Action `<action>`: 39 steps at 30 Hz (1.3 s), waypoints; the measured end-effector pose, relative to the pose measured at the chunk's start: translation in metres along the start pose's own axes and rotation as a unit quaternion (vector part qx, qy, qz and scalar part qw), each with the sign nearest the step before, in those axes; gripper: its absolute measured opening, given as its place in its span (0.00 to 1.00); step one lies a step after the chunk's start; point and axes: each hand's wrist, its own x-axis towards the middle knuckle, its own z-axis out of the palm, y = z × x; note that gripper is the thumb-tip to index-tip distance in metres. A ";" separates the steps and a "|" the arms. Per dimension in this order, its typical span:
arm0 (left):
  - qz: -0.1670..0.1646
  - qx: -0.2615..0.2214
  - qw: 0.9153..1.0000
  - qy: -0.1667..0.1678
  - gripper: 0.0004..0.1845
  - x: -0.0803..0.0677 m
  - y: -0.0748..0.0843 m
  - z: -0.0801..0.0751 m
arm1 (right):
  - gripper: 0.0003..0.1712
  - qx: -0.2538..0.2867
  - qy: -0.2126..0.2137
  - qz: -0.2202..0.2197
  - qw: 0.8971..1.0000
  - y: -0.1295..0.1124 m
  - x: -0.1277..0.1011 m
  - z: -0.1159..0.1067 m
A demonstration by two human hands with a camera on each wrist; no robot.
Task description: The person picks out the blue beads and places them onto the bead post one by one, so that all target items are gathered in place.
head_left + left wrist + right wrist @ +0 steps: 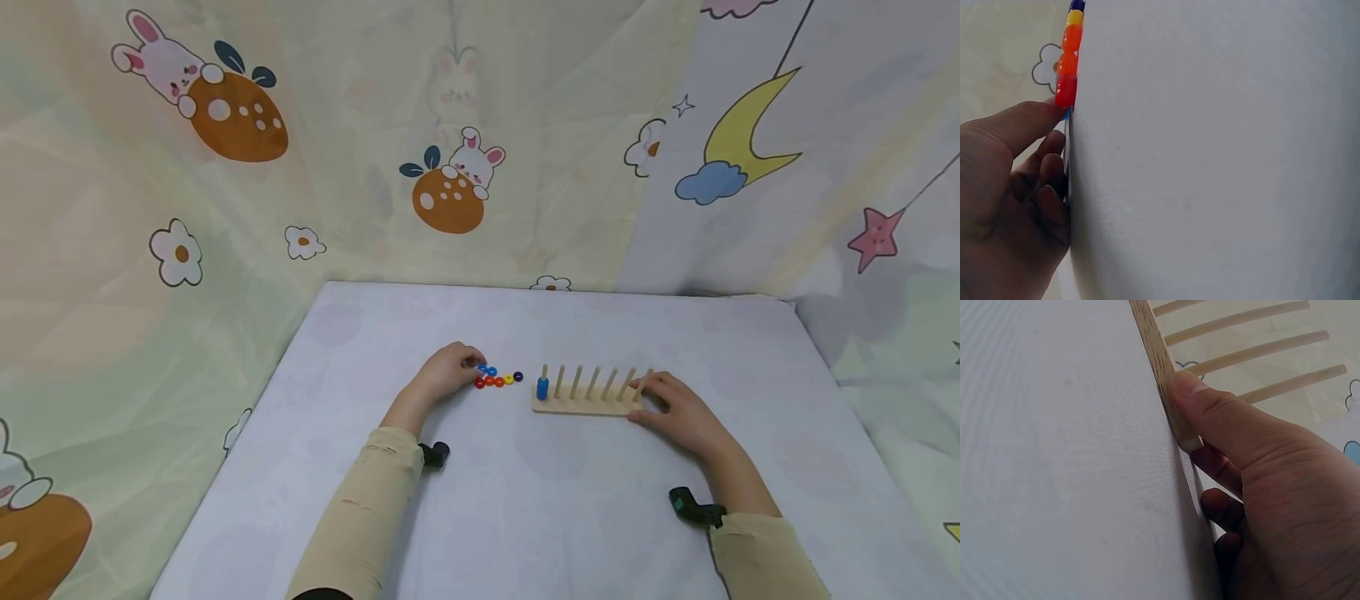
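In the head view my left hand (pixel 448 371) is at the left end of a small group of beads, thumb and fingertips pinching a blue bead (pixel 482 367). In the left wrist view, the thumb tip lies right beside a bit of blue under the red bead (pixel 1066 92). My right hand (pixel 678 412) grips the right end of a wooden peg board (pixel 585 406), thumb on its near edge and fingers behind. Blue beads (pixel 542 388) are stacked on the leftmost of its several upright pegs; the other pegs are bare.
Another blue bead (pixel 492 372) and a loose row of red, orange, yellow (pixel 508 379) and dark purple (pixel 518 377) beads lie left of the board. A white cloth covers the table (pixel 525 500). Behind it hangs a printed curtain (pixel 555 108).
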 end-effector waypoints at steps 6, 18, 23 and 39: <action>-0.010 -0.002 1.000 0.001 0.10 -0.001 0.001 -0.001 | 0.32 0.001 -0.001 0.001 1.000 0.000 0.001 -0.001; -0.013 -0.031 0.999 0.007 0.10 -0.004 0.008 -0.009 | 0.31 0.001 -0.003 0.003 1.000 -0.002 0.002 -0.002; 0.001 -0.034 0.999 0.011 0.10 -0.005 0.022 -0.017 | 0.32 0.000 -0.003 0.006 1.000 -0.002 0.002 -0.002; 0.111 -0.008 0.994 0.010 0.13 -0.015 0.078 -0.033 | 0.30 0.002 0.004 -0.002 1.000 0.001 -0.001 0.001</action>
